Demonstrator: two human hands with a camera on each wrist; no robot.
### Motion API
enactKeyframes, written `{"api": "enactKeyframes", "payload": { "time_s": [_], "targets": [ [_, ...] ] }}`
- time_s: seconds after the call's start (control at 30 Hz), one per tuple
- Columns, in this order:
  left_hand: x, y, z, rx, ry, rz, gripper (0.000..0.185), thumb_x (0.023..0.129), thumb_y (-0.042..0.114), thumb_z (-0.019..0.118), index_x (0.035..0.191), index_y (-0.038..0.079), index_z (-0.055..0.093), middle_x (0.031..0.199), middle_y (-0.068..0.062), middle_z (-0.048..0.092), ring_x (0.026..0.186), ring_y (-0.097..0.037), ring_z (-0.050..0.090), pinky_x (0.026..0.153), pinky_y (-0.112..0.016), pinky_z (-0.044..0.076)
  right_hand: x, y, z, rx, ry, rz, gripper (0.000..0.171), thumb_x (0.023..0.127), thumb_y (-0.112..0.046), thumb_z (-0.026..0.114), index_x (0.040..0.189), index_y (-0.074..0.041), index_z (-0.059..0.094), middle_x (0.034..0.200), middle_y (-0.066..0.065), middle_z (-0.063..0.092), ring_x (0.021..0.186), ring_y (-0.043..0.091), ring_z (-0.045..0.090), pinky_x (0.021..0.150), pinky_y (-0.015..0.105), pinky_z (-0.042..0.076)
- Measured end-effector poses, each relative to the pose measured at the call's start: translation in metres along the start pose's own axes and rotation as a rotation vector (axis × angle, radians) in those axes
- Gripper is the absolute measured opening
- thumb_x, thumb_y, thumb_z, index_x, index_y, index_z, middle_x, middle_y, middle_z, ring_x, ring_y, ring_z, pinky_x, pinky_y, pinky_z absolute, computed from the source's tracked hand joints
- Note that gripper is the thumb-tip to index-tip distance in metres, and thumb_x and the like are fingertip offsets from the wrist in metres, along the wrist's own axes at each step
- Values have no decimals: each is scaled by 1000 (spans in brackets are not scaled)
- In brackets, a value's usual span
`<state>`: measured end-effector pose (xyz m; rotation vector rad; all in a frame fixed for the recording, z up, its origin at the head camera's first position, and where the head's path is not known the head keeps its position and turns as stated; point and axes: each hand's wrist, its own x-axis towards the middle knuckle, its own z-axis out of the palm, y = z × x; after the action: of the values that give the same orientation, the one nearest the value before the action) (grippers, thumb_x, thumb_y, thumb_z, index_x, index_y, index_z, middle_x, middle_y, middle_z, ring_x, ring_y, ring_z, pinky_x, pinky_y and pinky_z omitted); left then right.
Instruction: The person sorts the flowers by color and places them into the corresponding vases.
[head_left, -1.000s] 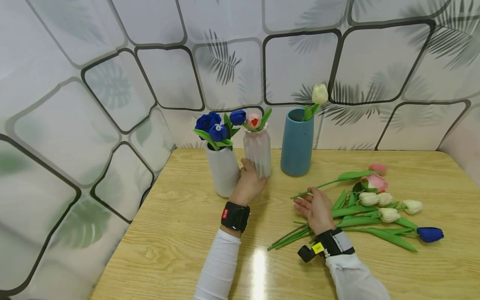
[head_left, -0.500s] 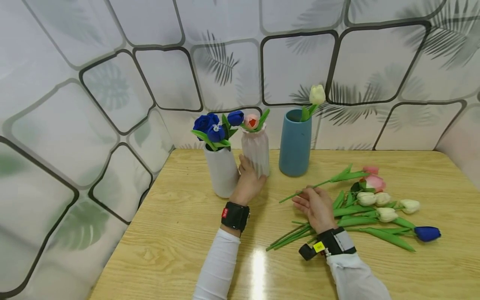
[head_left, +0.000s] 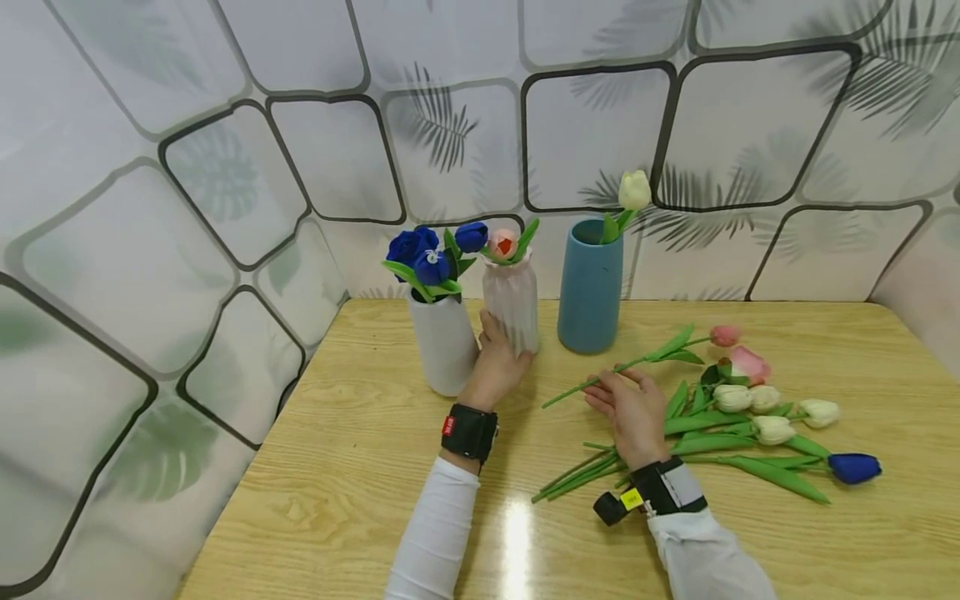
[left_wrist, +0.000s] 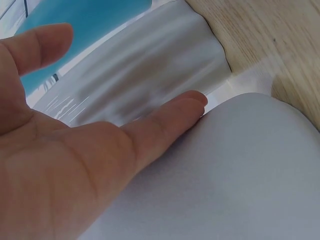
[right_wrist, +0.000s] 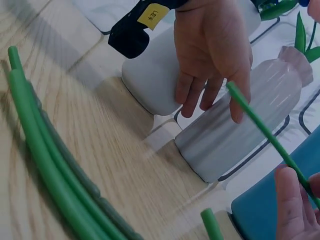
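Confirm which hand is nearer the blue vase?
Right. The right hand, pinching a pink tulip stem, sits just below the blue vase; the left hand rests against the pink vase, farther left.

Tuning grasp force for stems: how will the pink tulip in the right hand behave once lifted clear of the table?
Probably light: the right hand holds the pink tulip by a pinch on its thin green stem. The stem runs almost straight to the bloom, so it is likely fairly stiff, perhaps wired, with slight droop at most. The smooth round stem may twist in a loose grip.
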<state>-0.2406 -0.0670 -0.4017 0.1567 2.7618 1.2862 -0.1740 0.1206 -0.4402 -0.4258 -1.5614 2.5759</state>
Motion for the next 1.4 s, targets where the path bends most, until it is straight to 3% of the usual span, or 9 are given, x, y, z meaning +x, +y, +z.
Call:
{"api": "enactKeyframes", "payload": {
  "time_s": [0.23,0.5,0.63,0.73,0.87,0.97,1.17,1.3,1.4],
  "targets": [
    [-1,1,-1,-24,-10,-10,95,100,19,55,153,-2,-22,155,-40,9,116,-48,56,88,-48,52,-6,2,8,-92,-2,-206,20,99,-5,59,114,3,49,83,0,74,76,13,74,72,29,59],
    [1,0,-2,-18,-4,-8,94,99,18,56,153,-4,-18,154,-41,12,122,-49,52,93,-49,50,-15,1,21,-321,-24,-743,12,95,-1,65,105,6,66,93,25,71,79,9,73,68,23,58],
    [2,0,-2,-24,-8,-12,94,100,18,56,153,-4,-18,153,-41,12,122,-49,52,94,-49,50,-23,-1,26,-458,-76,-911,17,93,6,62,109,8,70,98,25,71,87,1,70,73,15,55],
    [1,0,-3,-26,-12,-16,94,100,18,56,153,-4,-19,154,-41,11,122,-50,52,94,-49,50,-26,-4,30,-526,-127,-1104,20,92,7,63,111,9,70,99,23,72,86,12,73,76,13,53],
    [1,1,-2,-12,-7,-21,94,100,18,56,153,-3,-19,154,-40,12,122,-49,53,94,-49,50,-29,-15,38,-599,-114,-1388,25,98,-10,63,106,12,71,91,23,73,73,31,72,69,14,54],
    [1,2,0,9,-6,-22,94,100,20,56,153,-4,-19,154,-39,14,123,-47,53,94,-48,51,-32,-26,46,-618,-106,-1423,36,102,-20,57,106,13,70,89,23,73,69,33,70,61,19,55],
    [0,4,1,32,-5,1,95,100,19,56,152,-6,-18,152,-41,16,119,-49,55,94,-48,51,-33,-46,65,-663,-99,-1347,23,98,-6,61,112,11,67,92,22,73,74,33,71,67,27,55],
    [-1,2,0,54,11,27,94,99,16,57,150,-10,-18,148,-44,20,117,-52,55,93,-49,51,-20,-54,76,-693,-88,-1351,20,95,2,63,112,10,67,89,21,71,67,31,68,58,36,51],
    [-1,0,-1,56,19,42,94,99,15,58,149,-12,-17,146,-45,22,114,-52,56,91,-50,52,-6,-61,84,-712,-108,-1326,21,93,4,63,113,9,67,88,19,71,65,28,68,55,33,49]
  ]
}}
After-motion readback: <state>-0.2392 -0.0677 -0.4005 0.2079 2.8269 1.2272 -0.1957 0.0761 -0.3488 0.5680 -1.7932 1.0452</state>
